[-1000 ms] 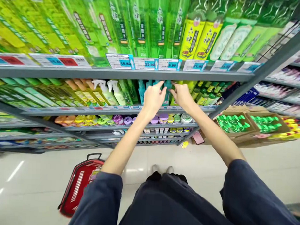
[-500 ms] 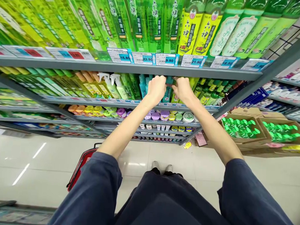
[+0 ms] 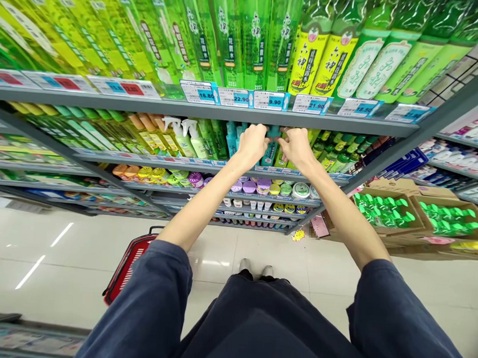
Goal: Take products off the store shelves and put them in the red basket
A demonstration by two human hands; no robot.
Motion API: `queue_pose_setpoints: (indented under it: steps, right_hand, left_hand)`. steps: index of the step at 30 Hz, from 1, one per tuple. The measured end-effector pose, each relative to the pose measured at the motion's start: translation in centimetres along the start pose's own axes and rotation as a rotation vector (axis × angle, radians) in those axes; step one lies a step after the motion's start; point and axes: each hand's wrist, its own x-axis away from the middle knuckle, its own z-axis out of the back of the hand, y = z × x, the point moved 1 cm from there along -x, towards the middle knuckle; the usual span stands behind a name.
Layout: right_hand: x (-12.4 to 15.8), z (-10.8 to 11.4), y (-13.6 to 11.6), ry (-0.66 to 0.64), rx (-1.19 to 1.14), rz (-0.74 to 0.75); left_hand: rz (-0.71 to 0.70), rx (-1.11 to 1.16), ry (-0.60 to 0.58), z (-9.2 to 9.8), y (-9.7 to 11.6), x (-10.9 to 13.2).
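A long grey metal store shelf (image 3: 202,113) ran across the far side of the aisle, packed with green and yellow bottles (image 3: 253,42) above white-and-blue price tags (image 3: 269,100). A red plastic shopping basket (image 3: 126,269) lay on the pale tiled floor (image 3: 61,266) to the near left, and cardboard trays of green-capped bottles (image 3: 388,209) sat to the far right. The left hand (image 3: 253,146) and right hand (image 3: 298,149) reached into the shelf below the tags, curled in at either side of a slim teal bottle (image 3: 269,154). Whether they clenched it, I cannot tell. It stood among its neighbours on the shelf, not yet lifted out; the basket's inside was hidden.
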Motion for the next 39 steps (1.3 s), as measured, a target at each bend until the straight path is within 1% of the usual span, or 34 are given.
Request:
queue_pose_setpoints:
  steps: [4,7,12,20,25,29,32,35,37,39]
  right_hand:
    - [0.1,-0.2,-0.6,-0.018,-0.064,-0.036]
    - [0.0,-0.4,-0.7,-0.048,-0.104,-0.068]
    - [-0.1,-0.4,-0.6,-0.083,-0.097,-0.086]
    - [0.4,0.2,-0.6,-0.085,-0.097,-0.077]
    - [0.5,0.1,-0.5,-0.09,-0.119,-0.092]
    - [0.5,0.1,-1.0,-0.078,-0.124,-0.101]
    - [0.5,0.1,-1.2,-0.07,-0.122,-0.103]
    - [0.9,0.2,-0.9,-0.039,-0.144,-0.084]
    - [1.8,0.2,-0.6,0.004,-0.161,-0.05]
    - [3.0,0.0,-0.5,0.057,-0.162,-0.001]
  left_hand:
    - [-0.021,0.01,-0.002,0.1,-0.1,0.1]
    - [-0.011,0.013,-0.004,0.2,-0.2,0.1]
    - [-0.001,0.065,-0.008,0.2,-0.5,0.1]
    - [-0.035,0.032,-0.017,0.4,0.0,0.5]
    - [-0.053,0.027,0.006,0.3,0.1,0.5]
    - [-0.04,0.04,-0.002,0.2,0.2,0.5]
    - [-0.06,0.068,-0.005,0.2,0.2,0.6]
    - [-0.092,0.116,0.028,0.6,-0.6,1.6]
    - [-0.118,0.18,0.066,1.0,-1.9,2.8]
    - [-0.126,0.26,0.116,1.5,-3.6,4.0]
